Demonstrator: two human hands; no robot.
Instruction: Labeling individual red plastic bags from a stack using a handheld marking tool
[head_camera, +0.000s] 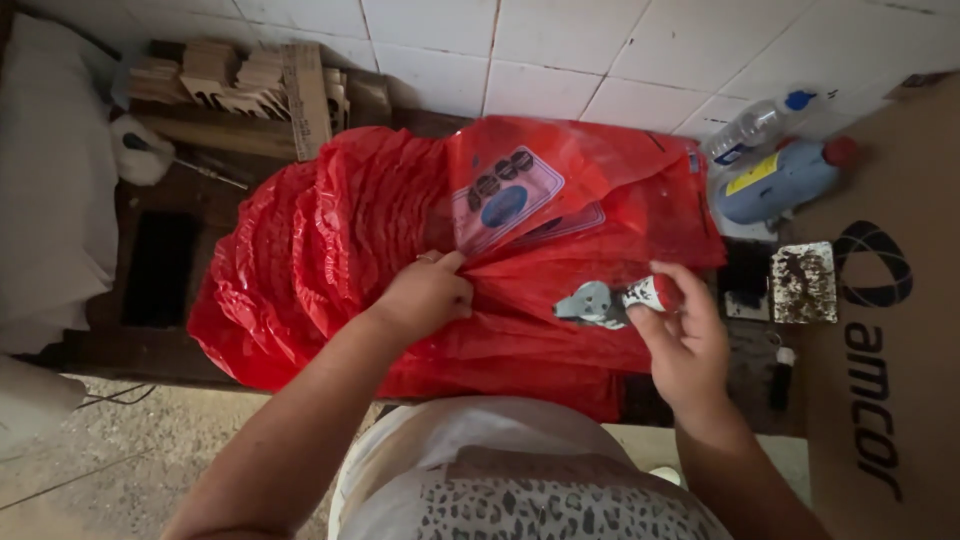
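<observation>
A heap of red plastic bags (330, 240) lies on a low dark wooden bench (150, 345). My left hand (428, 292) pinches a fold of the top bag near its middle. On that bag sits a pale printed label (505, 195) with dark round marks. My right hand (685, 340) holds a small red-and-white tube-shaped object (650, 293) with its tip over the bag. Just left of that tip a grey patch (592, 304) lies on the red plastic.
A clear plastic bottle with a blue cap (758, 124) and a blue bottle with a red cap (780, 180) lie at the back right. A cardboard box (890, 330) stands at the right. Wooden pieces (250, 85) are stacked at the back left against a white tiled wall.
</observation>
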